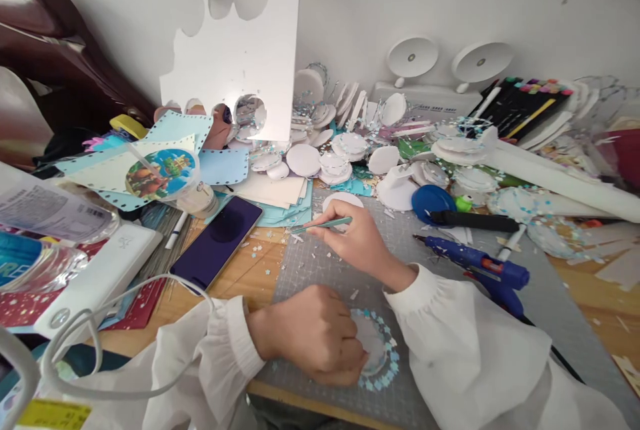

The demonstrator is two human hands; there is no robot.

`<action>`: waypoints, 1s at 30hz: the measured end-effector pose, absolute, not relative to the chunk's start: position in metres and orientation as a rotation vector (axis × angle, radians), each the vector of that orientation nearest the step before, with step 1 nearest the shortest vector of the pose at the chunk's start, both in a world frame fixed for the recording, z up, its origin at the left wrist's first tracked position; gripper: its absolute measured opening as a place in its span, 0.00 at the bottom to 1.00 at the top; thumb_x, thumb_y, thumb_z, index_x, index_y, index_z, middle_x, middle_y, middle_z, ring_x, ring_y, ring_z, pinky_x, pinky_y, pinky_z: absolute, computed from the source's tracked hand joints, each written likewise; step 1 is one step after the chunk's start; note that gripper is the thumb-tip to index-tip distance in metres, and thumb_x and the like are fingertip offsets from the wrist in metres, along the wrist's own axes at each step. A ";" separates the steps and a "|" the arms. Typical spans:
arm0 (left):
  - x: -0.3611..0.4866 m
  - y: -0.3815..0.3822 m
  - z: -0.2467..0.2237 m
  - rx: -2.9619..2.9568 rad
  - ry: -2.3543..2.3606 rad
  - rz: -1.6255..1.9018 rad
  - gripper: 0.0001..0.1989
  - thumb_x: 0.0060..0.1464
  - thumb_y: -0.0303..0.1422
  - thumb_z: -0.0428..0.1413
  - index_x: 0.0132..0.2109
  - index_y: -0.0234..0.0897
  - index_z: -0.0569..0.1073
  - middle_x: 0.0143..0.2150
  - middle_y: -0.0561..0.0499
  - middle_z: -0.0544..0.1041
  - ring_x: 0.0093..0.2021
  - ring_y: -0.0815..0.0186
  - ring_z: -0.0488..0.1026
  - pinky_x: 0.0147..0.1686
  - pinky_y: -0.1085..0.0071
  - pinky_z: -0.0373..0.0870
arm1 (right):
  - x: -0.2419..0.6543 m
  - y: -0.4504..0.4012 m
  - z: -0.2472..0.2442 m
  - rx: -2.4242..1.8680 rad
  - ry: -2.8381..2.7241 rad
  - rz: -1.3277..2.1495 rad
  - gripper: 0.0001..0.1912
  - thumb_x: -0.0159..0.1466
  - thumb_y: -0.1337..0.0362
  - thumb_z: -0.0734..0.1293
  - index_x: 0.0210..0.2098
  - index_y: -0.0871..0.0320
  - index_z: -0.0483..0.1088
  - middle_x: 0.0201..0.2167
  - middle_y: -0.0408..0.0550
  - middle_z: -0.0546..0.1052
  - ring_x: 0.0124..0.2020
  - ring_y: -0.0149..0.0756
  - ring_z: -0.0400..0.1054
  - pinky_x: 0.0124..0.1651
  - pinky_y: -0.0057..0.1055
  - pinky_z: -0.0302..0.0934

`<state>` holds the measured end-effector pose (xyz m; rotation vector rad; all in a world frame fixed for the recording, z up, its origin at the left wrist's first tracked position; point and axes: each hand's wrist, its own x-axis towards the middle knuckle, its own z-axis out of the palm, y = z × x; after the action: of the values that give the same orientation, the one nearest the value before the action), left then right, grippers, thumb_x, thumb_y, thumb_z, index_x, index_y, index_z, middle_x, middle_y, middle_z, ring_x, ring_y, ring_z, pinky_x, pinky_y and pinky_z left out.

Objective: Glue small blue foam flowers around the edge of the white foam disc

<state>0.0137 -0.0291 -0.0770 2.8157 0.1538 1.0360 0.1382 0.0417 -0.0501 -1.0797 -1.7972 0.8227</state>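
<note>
My right hand [357, 240] pinches a pair of teal tweezers [335, 222], whose tips point left over small loose scraps at the edge of the grey cutting mat [300, 277]. Below it, my left hand [320, 337] is closed with its fingers curled; what they grip, if anything, is hidden. It rests against a round white disc [371, 340] ringed with pale blue and white stars, covering the disc's left side. Tiny loose stars [257, 250] lie scattered on the wooden table left of the mat.
A blue hot glue gun [480, 263] lies to the right, near a blue round lid [433, 203]. A dark phone [217, 243], a white power bank [100, 277] and a lidded cup [163, 173] are at left. Several white discs [303, 160] pile up along the wall.
</note>
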 end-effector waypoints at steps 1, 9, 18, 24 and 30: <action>0.013 -0.029 -0.077 2.822 0.165 1.025 0.17 0.53 0.30 0.52 0.17 0.37 0.62 0.15 0.56 0.62 0.15 0.70 0.57 0.18 0.69 0.51 | 0.143 0.038 -0.046 -1.096 -1.740 0.842 0.07 0.54 0.69 0.72 0.25 0.57 0.69 0.26 0.43 0.78 0.30 0.35 0.71 0.34 0.31 0.63; 0.013 -0.024 -0.068 2.668 0.312 0.945 0.18 0.57 0.27 0.50 0.19 0.36 0.59 0.17 0.54 0.63 0.18 0.69 0.58 0.21 0.68 0.49 | 0.202 -0.029 -0.034 -1.100 -1.343 0.823 0.07 0.56 0.69 0.71 0.28 0.54 0.69 0.25 0.43 0.75 0.30 0.38 0.76 0.33 0.33 0.70; 0.015 -0.021 -0.059 1.754 0.809 0.778 0.17 0.61 0.34 0.50 0.24 0.34 0.64 0.20 0.56 0.61 0.21 0.74 0.57 0.20 0.77 0.53 | 0.244 -0.071 -0.043 -1.002 -1.683 0.171 0.17 0.53 0.81 0.67 0.35 0.54 0.70 0.29 0.48 0.80 0.31 0.39 0.76 0.27 0.33 0.70; 0.019 -0.015 -0.059 1.753 0.846 0.809 0.12 0.58 0.38 0.55 0.39 0.32 0.76 0.28 0.51 0.70 0.26 0.71 0.62 0.25 0.76 0.59 | 0.246 -0.076 -0.040 -0.985 -1.973 0.017 0.21 0.56 0.78 0.67 0.45 0.52 0.68 0.39 0.51 0.81 0.26 0.33 0.76 0.25 0.29 0.71; 0.019 -0.011 -0.060 1.783 0.810 0.790 0.13 0.57 0.40 0.57 0.41 0.35 0.77 0.30 0.51 0.68 0.29 0.70 0.61 0.28 0.75 0.61 | 0.238 -0.087 -0.039 -0.978 -2.143 -0.077 0.13 0.61 0.75 0.64 0.40 0.51 0.69 0.40 0.50 0.79 0.27 0.33 0.76 0.25 0.32 0.71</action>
<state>0.0192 -0.0114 -0.0601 1.7826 0.8101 0.7897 0.2384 -0.0867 -0.0393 -0.9784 -2.1426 -0.0772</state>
